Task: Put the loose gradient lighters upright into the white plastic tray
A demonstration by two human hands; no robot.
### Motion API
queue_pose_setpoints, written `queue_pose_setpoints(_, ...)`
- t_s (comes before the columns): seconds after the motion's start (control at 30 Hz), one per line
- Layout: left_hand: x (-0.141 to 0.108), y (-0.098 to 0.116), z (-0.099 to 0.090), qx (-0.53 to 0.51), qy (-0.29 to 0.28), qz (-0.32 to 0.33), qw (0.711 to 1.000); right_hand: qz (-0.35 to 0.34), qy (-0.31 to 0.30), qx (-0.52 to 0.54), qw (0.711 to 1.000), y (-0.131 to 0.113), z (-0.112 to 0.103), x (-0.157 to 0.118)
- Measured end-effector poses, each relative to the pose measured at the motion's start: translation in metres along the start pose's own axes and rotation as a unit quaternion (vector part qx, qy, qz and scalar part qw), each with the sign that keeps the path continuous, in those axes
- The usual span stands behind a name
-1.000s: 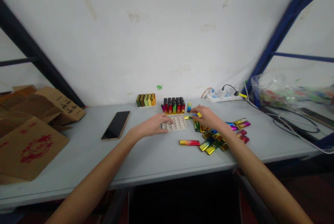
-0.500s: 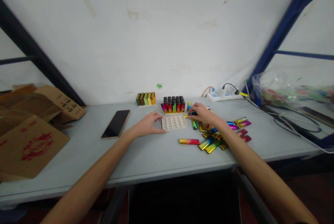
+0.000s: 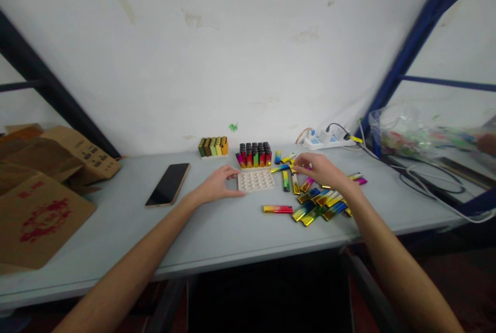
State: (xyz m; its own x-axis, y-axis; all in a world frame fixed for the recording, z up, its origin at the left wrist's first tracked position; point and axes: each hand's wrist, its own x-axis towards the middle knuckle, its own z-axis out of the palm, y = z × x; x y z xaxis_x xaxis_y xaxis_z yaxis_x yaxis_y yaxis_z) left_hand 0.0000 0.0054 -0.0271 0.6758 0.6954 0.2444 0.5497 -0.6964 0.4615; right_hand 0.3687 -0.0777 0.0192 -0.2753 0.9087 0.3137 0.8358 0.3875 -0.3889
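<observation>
A white tray (image 3: 256, 181) with rows of round holes lies on the table. My left hand (image 3: 220, 184) rests at its left edge, thumb and fingers apart around its corner. My right hand (image 3: 314, 166) is right of the tray, over loose shiny lighters; its fingertips touch or nearly touch the end of a yellow-and-blue lighter (image 3: 280, 168), and I cannot make out whether they grip it. A pile of lighters (image 3: 310, 210) lies below that hand. Nearer the front is a single yellow-and-red lighter (image 3: 278, 209). Behind the tray stands a block of black-topped lighters (image 3: 254, 155).
A second block of lighters (image 3: 213, 147) stands by the wall. The phone (image 3: 168, 184) lies to the left, beyond it cardboard boxes (image 3: 50, 214). At back right are a power strip (image 3: 325, 140), cables and a plastic bag (image 3: 403, 129). Part of another person's hand (image 3: 487, 143) shows at the far right.
My right hand has moved right, away from the tray, and the yellow-and-blue lighter now shows more. My left hand stays at the tray. Another person's hand has appeared at the right edge.
</observation>
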Motion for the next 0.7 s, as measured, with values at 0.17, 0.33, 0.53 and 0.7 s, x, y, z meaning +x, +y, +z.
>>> queue_pose_setpoints(0.17,0.002,-0.002,0.004,-0.003,0.018,0.006,1.0,0.013,-0.057,-0.006,0.998,-0.008,-0.01,-0.032)
queue_pose_setpoints(0.33,0.002,-0.001,0.005,0.0,0.027,0.01,1.0,-0.021,-0.08,-0.019,0.996,-0.01,-0.008,-0.044)
queue_pose_setpoints(0.53,0.003,0.001,0.004,0.008,0.026,0.001,1.0,-0.017,-0.11,-0.006,0.994,-0.003,-0.018,-0.061)
queue_pose_setpoints(0.7,0.004,0.002,0.004,0.021,0.023,-0.002,1.0,0.007,-0.045,-0.007,0.999,-0.001,-0.025,-0.094)
